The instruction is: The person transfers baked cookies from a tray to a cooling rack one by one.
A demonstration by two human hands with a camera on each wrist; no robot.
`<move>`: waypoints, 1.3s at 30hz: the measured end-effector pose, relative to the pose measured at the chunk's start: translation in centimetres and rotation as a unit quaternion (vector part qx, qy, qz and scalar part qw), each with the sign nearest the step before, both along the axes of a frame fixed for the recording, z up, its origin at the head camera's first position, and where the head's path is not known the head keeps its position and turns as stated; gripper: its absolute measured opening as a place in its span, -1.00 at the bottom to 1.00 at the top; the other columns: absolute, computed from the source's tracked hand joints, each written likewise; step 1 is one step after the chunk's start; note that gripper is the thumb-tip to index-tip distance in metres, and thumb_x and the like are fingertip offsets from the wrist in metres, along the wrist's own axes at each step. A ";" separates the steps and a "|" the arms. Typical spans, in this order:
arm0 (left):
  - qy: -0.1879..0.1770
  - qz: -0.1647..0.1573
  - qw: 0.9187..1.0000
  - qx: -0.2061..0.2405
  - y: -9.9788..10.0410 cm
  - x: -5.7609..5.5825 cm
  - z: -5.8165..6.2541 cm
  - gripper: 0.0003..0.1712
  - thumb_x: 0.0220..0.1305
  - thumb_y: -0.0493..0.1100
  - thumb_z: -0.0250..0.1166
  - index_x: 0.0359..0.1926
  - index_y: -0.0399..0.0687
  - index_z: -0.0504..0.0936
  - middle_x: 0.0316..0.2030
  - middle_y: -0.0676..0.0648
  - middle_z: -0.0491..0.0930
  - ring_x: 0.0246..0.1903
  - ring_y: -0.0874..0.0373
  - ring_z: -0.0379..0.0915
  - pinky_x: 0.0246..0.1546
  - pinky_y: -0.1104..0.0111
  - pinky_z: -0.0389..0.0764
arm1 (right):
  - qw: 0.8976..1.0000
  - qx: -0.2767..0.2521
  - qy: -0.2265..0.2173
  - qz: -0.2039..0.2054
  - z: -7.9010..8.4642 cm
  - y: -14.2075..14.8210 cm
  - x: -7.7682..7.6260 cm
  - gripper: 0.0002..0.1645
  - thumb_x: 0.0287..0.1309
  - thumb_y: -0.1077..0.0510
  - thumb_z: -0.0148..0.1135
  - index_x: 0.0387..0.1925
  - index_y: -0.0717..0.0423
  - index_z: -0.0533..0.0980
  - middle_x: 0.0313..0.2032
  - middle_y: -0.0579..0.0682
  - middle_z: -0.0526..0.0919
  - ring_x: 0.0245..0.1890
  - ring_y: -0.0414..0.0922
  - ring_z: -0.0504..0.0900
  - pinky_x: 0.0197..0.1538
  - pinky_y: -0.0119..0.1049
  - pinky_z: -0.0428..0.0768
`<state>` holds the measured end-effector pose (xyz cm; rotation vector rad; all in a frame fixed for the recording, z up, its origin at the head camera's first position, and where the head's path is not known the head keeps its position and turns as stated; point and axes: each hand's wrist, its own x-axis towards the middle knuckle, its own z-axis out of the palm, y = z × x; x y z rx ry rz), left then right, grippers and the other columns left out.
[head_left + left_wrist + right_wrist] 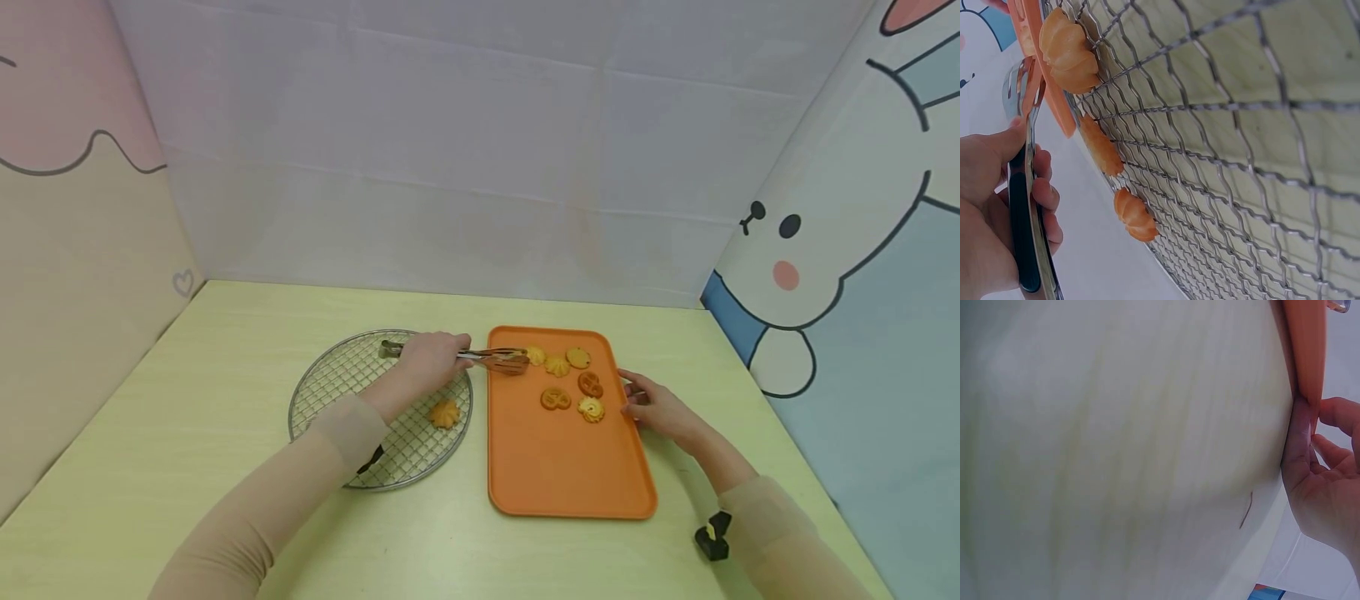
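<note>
My left hand (pixel 431 362) grips a pair of metal tongs (pixel 1030 206) with dark handle grips, reaching across the round wire rack (pixel 330 367). The slotted tips of the tongs lie over the left side of an orange tray (pixel 562 475), right beside a pale yellow cookie (pixel 536 356). On the rack sits a ridged golden cookie (pixel 444 412); the left wrist view shows two more, a flatter cookie (pixel 1100 145) and a small ridged cookie (pixel 1135 215). At the tray's right edge, my right hand (pixel 656 408) holds the rim between thumb and fingers.
More cookies lie on the tray's upper half, among them a pretzel-shaped cookie (pixel 556 398), a round flat cookie (pixel 578 358) and a swirled cookie (pixel 591 409). The pale table (pixel 225 500) meets a white back wall (pixel 450 167) and cartoon-printed side walls.
</note>
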<state>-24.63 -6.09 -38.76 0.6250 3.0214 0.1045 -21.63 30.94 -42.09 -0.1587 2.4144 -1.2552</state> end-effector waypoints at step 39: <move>0.088 0.007 0.992 0.090 -3.5 2.3 3.6 -0.73 0.28 0.15 0.17 -0.30 0.08 0.51 -0.66 0.10 0.41 -0.72 0.21 0.22 -0.75 0.38 0.11 | 1.000 -0.001 0.001 -0.006 -0.1 0.1 -0.3 -0.22 0.25 0.31 0.05 0.42 0.27 -0.02 0.05 0.26 0.30 -0.01 0.05 0.35 -0.13 -0.31 0.54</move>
